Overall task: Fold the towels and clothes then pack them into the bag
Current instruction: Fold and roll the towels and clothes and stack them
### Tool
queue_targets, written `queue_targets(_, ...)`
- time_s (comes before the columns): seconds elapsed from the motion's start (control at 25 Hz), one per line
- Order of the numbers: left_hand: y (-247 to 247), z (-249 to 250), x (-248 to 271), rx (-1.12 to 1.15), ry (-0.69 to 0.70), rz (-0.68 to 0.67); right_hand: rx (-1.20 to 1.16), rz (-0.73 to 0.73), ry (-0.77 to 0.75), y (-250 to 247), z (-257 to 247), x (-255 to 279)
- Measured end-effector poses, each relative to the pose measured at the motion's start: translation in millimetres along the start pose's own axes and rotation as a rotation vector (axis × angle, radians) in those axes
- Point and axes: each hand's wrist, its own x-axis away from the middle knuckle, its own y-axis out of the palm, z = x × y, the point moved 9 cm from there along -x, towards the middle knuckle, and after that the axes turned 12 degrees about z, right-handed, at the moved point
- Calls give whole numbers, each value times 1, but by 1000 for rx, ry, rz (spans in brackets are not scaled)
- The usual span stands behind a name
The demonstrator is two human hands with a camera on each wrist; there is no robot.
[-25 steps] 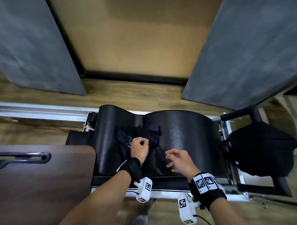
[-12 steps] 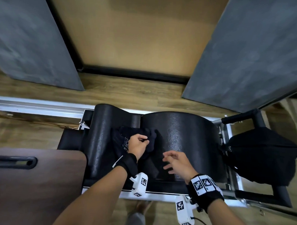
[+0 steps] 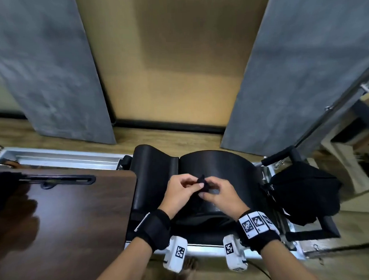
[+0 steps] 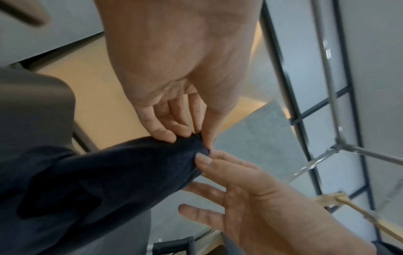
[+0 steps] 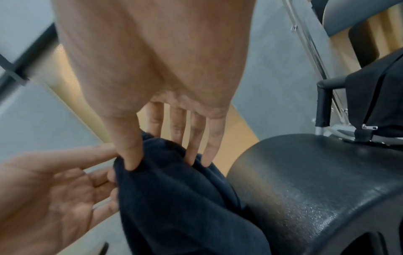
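Note:
A dark navy garment (image 3: 203, 182) is bunched and raised over the black padded barrel (image 3: 228, 169). My left hand (image 3: 198, 184) pinches its top edge from the left, and the pinching fingertips (image 4: 165, 134) show in the left wrist view on the garment (image 4: 109, 172). From the right, my right hand (image 3: 204, 193) pinches the same edge, its thumb (image 5: 130, 160) pressed into the garment (image 5: 174, 198). The rest of the cloth hangs down below both hands. A black bag (image 3: 302, 196) hangs on a black handle frame right of the barrel.
A dark wooden board (image 3: 67, 217) lies to the left of the barrel. Behind it runs an aluminium rail frame (image 3: 65, 158). Grey panels (image 3: 292, 83) and a tan wall stand beyond on a wooden floor. The bag's handle frame (image 5: 322, 103) is close at the right.
My left hand has lifted the garment off the barrel and moved right. My right hand, open and hovering before, has come in and pinched the same edge.

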Motion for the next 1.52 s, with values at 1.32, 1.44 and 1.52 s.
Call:
queue_targets(1.32, -345, 152, 357, -74, 593, -215, -367, 87, -262, 125, -332, 364)
queue_targets(1.44, -375, 153, 375, -137, 681, -180, -332, 163, -293, 147, -344, 383)
queue_targets(1.52, -397, 128, 377, -241, 598, -251, -390, 301, -287, 141, -348, 388)
